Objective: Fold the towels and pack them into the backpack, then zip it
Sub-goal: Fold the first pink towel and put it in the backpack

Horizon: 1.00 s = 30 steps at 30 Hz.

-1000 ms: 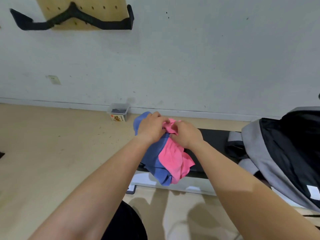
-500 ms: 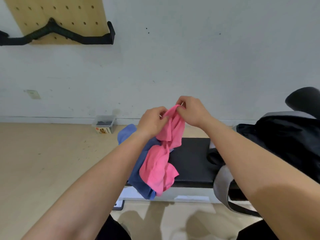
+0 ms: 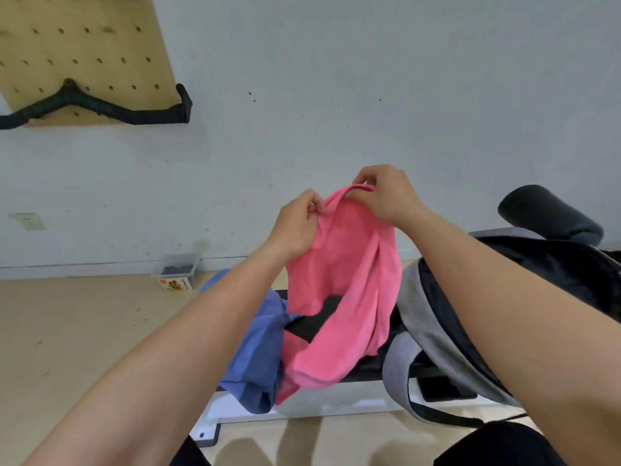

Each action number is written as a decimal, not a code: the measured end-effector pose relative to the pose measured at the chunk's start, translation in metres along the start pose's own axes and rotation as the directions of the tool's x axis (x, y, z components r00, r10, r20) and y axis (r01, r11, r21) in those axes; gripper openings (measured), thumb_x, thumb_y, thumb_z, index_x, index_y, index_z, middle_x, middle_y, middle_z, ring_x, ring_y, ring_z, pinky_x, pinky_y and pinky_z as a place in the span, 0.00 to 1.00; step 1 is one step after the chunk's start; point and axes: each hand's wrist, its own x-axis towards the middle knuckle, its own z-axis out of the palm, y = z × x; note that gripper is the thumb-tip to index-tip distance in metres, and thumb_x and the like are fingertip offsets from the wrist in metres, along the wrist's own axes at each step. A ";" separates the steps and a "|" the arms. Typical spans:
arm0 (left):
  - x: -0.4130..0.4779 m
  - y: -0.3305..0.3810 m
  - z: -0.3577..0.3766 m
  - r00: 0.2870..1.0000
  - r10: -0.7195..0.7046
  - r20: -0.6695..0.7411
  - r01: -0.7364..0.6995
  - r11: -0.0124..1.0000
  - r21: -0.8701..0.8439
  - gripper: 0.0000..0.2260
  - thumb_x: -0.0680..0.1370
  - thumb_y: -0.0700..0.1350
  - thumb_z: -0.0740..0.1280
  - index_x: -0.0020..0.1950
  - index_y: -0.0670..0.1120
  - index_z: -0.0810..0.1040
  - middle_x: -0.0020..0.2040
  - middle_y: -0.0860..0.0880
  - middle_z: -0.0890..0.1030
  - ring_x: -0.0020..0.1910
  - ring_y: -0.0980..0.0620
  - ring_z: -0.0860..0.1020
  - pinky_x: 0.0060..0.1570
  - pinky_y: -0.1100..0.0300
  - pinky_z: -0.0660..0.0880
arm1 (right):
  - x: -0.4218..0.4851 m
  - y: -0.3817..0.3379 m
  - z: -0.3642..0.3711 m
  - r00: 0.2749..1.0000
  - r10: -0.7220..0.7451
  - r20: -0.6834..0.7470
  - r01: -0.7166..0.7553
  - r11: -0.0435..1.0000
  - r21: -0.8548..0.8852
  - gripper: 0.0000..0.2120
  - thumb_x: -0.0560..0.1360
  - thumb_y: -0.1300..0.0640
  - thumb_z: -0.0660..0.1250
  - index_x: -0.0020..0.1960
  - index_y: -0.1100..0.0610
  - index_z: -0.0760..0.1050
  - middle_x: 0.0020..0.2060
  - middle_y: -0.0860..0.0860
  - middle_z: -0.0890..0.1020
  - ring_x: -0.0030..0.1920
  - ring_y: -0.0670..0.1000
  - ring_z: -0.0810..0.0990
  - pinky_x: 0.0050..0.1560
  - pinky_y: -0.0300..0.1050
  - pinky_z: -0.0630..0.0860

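Pink cloth hangs from both hands. The pink towel [image 3: 346, 280] is held up by its top hem. The left hand [image 3: 295, 227] grips one bunch of that hem with curled fingers and thumb. The right hand [image 3: 386, 196] pinches the hem just beside it, a little higher and farther from the person. A short stretch of hem runs between the two grips.

Below the grip the towel falls in a loose, twisted loop, and its lowest fold hangs over the near edge of the bench [image 3: 336, 403]. Below and to the left of the grip, the blue towel [image 3: 258, 358] lies crumpled on the bench. It spills over the same edge and touches the pink towel's lower fold.

Below and to the right of the grip, the grey and black backpack [image 3: 430, 317] lies on the bench, partly under the right forearm. One grey strap [image 3: 396, 371] hangs off the front. I cannot tell whether its zip is open.

Beyond the grip, low and to the left, a clear plastic box [image 3: 178, 270] sits on the floor at the foot of the wall. High to the left, a wooden pegboard [image 3: 84, 45] carries a black bar [image 3: 100, 109].
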 end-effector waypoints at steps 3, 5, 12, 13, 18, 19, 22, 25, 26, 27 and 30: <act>-0.004 0.002 0.007 0.995 -0.100 0.002 0.100 0.994 -0.047 0.07 0.76 0.47 0.71 0.50 0.47 0.76 0.42 0.56 0.75 0.38 0.60 0.72 0.39 0.65 0.67 | -0.006 0.002 0.002 0.997 0.008 0.082 -0.010 1.000 0.021 0.08 0.70 0.48 0.75 0.37 0.48 0.78 0.32 0.46 0.78 0.34 0.44 0.74 0.34 0.41 0.67; -0.008 0.000 0.010 0.990 -0.138 0.034 0.138 0.990 -0.004 0.19 0.70 0.54 0.76 0.51 0.46 0.73 0.42 0.54 0.75 0.37 0.57 0.72 0.37 0.61 0.68 | -0.010 0.005 0.006 0.989 0.000 0.145 -0.002 1.000 0.010 0.12 0.72 0.48 0.73 0.33 0.47 0.74 0.28 0.45 0.76 0.31 0.43 0.71 0.32 0.39 0.65; -0.020 -0.027 0.005 0.990 -0.104 0.098 0.085 0.980 0.181 0.06 0.73 0.48 0.71 0.41 0.50 0.75 0.39 0.52 0.79 0.40 0.49 0.77 0.45 0.51 0.76 | -0.026 0.021 0.030 0.960 0.005 0.280 0.005 0.999 -0.034 0.16 0.77 0.48 0.68 0.32 0.47 0.73 0.26 0.46 0.73 0.30 0.47 0.70 0.32 0.44 0.65; -0.022 -0.031 0.002 0.988 -0.093 0.127 0.067 0.979 0.194 0.05 0.74 0.48 0.72 0.41 0.51 0.77 0.41 0.52 0.80 0.41 0.51 0.78 0.47 0.51 0.77 | -0.028 0.024 0.034 0.955 0.008 0.298 0.008 0.998 -0.055 0.14 0.77 0.48 0.68 0.33 0.48 0.75 0.28 0.46 0.75 0.32 0.49 0.72 0.34 0.46 0.68; -0.030 -0.048 -0.016 0.990 -0.055 0.129 0.017 0.962 0.274 0.06 0.78 0.45 0.69 0.49 0.48 0.85 0.43 0.56 0.81 0.44 0.54 0.79 0.53 0.55 0.76 | -0.041 0.039 0.059 0.925 0.092 0.368 -0.043 0.989 -0.141 0.03 0.73 0.50 0.72 0.43 0.49 0.81 0.39 0.47 0.80 0.43 0.52 0.78 0.43 0.46 0.74; -0.031 -0.050 -0.020 0.992 -0.053 0.111 0.018 0.956 0.293 0.06 0.78 0.45 0.68 0.49 0.48 0.85 0.44 0.55 0.83 0.44 0.53 0.80 0.53 0.56 0.76 | -0.045 0.041 0.065 0.926 0.101 0.363 -0.044 0.986 -0.164 0.02 0.73 0.52 0.72 0.45 0.49 0.81 0.41 0.48 0.80 0.44 0.52 0.78 0.44 0.45 0.73; -0.029 -0.056 -0.031 0.996 -0.045 0.076 0.014 0.929 0.370 0.06 0.78 0.45 0.67 0.50 0.49 0.85 0.48 0.52 0.86 0.48 0.51 0.81 0.53 0.57 0.75 | -0.055 0.047 0.084 0.937 0.102 0.335 -0.034 0.979 -0.203 0.09 0.71 0.62 0.66 0.48 0.54 0.82 0.46 0.53 0.82 0.48 0.55 0.78 0.44 0.43 0.68; -0.027 -0.065 -0.051 0.998 -0.064 -0.025 0.069 0.910 0.410 0.06 0.78 0.45 0.68 0.50 0.50 0.85 0.48 0.50 0.86 0.50 0.48 0.81 0.52 0.56 0.75 | -0.065 0.055 0.093 0.929 0.130 0.348 -0.047 0.970 -0.237 0.15 0.68 0.69 0.61 0.47 0.57 0.81 0.46 0.57 0.83 0.49 0.59 0.80 0.42 0.42 0.66; -0.026 -0.071 -0.060 0.995 -0.077 -0.071 0.099 0.905 0.413 0.06 0.78 0.45 0.68 0.50 0.50 0.85 0.48 0.50 0.86 0.50 0.48 0.82 0.52 0.56 0.76 | -0.068 0.060 0.093 0.924 0.146 0.354 -0.069 0.973 -0.221 0.15 0.68 0.69 0.61 0.47 0.57 0.82 0.46 0.56 0.84 0.49 0.58 0.80 0.43 0.42 0.67; -0.026 -0.077 -0.070 0.988 -0.096 -0.122 0.138 0.901 0.412 0.06 0.78 0.45 0.68 0.50 0.50 0.85 0.48 0.50 0.86 0.51 0.48 0.82 0.53 0.56 0.76 | -0.071 0.064 0.091 0.917 0.165 0.362 -0.097 0.975 -0.198 0.15 0.68 0.69 0.62 0.48 0.57 0.82 0.46 0.55 0.84 0.48 0.56 0.80 0.43 0.41 0.68; -0.026 -0.097 -0.101 0.946 -0.167 -0.279 0.272 0.876 0.398 0.07 0.78 0.46 0.68 0.51 0.49 0.85 0.49 0.48 0.86 0.52 0.45 0.81 0.54 0.54 0.76 | -0.075 0.076 0.076 0.899 0.204 0.388 -0.153 0.976 -0.158 0.12 0.70 0.66 0.67 0.50 0.55 0.82 0.46 0.52 0.84 0.47 0.52 0.80 0.46 0.42 0.74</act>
